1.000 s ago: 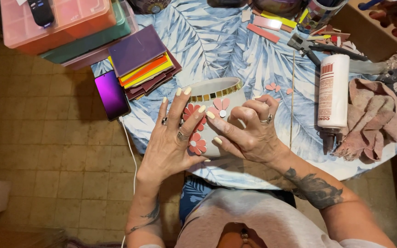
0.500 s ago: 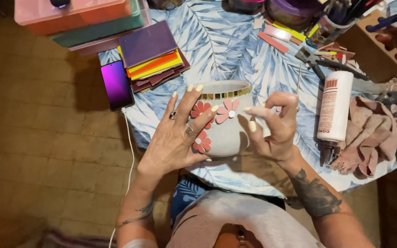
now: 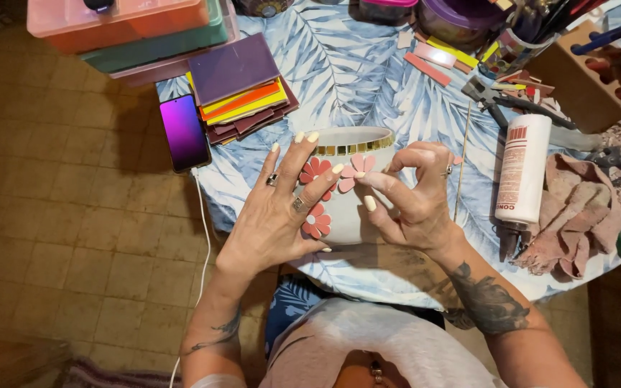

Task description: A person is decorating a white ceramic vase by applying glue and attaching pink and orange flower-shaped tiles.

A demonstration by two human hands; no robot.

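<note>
A white pot (image 3: 346, 208) with a band of small gold tiles around its rim lies tilted on the leaf-patterned tablecloth (image 3: 339, 79). Pink and red flower pieces are stuck to its side. My left hand (image 3: 278, 215) is spread flat against the pot's left side, fingers around the red flowers. My right hand (image 3: 411, 197) rests against the right side, and its fingertips touch a pink flower (image 3: 356, 171) just under the rim.
A white glue bottle (image 3: 520, 172) lies to the right beside a crumpled cloth (image 3: 576, 215). Pliers (image 3: 497, 100), a stack of coloured sheets (image 3: 242, 90), a lit phone (image 3: 185, 131) and plastic boxes (image 3: 131, 25) surround the pot. Tiled floor lies to the left.
My right hand has shifted from the pot's right side to the pink flower near the rim. The left hand stays pressed on the pot.
</note>
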